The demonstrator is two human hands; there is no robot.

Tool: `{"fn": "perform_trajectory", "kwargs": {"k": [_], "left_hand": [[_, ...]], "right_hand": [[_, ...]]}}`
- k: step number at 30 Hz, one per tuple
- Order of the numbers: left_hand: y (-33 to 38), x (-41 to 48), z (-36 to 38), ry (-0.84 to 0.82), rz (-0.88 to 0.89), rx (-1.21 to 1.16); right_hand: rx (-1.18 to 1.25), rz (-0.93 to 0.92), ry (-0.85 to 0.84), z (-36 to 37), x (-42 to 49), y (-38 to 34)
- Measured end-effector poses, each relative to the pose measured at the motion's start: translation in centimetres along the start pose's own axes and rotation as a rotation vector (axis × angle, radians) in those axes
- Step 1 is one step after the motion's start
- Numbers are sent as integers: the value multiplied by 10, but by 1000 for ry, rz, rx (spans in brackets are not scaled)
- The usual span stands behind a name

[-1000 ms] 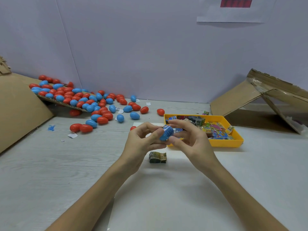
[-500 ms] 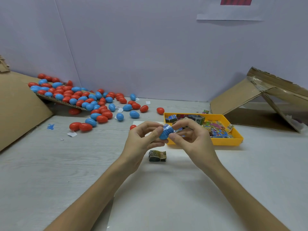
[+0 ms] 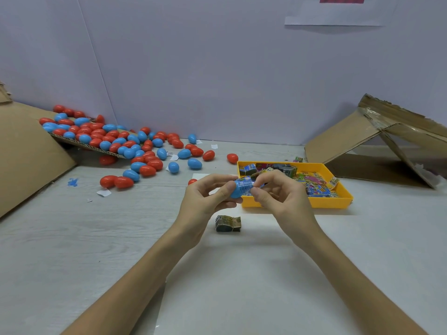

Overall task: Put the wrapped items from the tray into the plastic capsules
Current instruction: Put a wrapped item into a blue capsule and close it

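1. Pale lilac wall [image 3: 217,68] panels close off the far side, with a sheet of paper [image 3: 338,18] stuck high on the right.
2. Below them, a light wood-grain surface [image 3: 72,238] carries a white sheet [image 3: 266,274] in the near middle.
3. The left hand [image 3: 203,201] holds a blue capsule half [image 3: 235,192] above the sheet, with the thumb and curled fingers pinching it from both sides.
4. The right hand [image 3: 283,197] pinches a blue printed wrapped item [image 3: 245,184] between thumb and forefinger at the open end of that half. How far it sits inside cannot be told.
5. A yellow tray [image 3: 297,204] lies just beyond the hands, right of centre, holding a heap of colourful wrapped items [image 3: 312,184].
6. One greenish folded packet [image 3: 228,223] lies on the white sheet, just nearer than the hands and between the wrists.
7. Many red and blue closed capsules [image 3: 116,139] are spilled across the far left, some on a cardboard flap [image 3: 24,153] and others loose on the surface.
8. A single red capsule [image 3: 192,181] peeks out just behind the left hand.
9. An opened cardboard box [image 3: 377,141] lies on its side at the far right.
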State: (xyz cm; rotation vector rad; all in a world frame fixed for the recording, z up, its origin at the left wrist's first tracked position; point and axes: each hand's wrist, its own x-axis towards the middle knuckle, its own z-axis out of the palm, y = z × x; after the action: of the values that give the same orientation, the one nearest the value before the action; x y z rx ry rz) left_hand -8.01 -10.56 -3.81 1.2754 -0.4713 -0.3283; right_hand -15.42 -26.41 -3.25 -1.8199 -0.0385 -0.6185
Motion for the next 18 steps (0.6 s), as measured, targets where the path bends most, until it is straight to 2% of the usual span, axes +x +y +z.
{"fn": "perform_trajectory", "kwargs": {"k": [6, 18], "left_hand": [[-1, 0, -1, 4, 20, 45], [-3, 2, 0, 28, 48, 74]], "right_hand": [[-35, 2, -72, -1, 0, 0], [-54, 26, -86, 1, 1, 1]]}}
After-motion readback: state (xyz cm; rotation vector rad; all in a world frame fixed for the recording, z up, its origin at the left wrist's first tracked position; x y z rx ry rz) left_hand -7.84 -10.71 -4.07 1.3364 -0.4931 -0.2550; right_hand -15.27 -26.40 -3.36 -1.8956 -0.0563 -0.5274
